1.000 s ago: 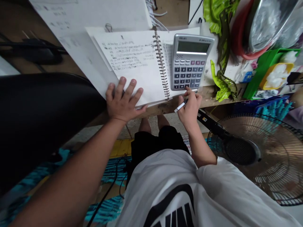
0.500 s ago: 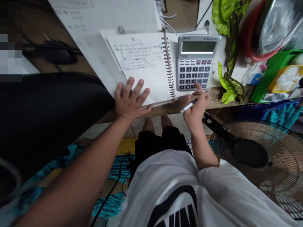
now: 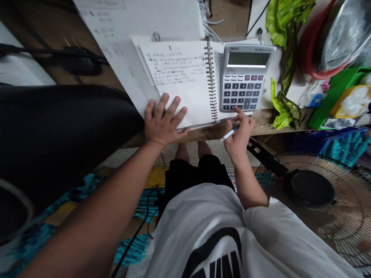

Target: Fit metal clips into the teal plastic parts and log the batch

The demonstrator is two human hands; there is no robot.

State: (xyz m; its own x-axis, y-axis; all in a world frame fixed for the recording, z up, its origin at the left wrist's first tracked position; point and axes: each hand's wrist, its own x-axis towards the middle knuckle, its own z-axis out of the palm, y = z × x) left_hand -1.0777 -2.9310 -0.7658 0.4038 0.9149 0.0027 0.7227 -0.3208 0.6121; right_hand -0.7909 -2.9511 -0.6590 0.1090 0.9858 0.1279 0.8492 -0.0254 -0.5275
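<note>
An open spiral notebook with handwritten lines on its left page lies at the table's front edge. My left hand rests flat on that page's lower left corner, fingers spread. A grey calculator sits on the notebook's right page, keys towards me. My right hand is at the calculator's bottom edge, its index fingertip by the lowest row of keys. Tucked in the same hand is a pen, its white end pointing left. Digits on the calculator's display are too faint to read.
Green plastic pieces lie right of the calculator, with a red bowl and a green tray beyond. A black fan stands below the table at right. A black chair back is close at left.
My right index finger has shifted left along the calculator's keys, from near the plus key to the bottom row. My left hand stays on the page. The view has shifted slightly.
</note>
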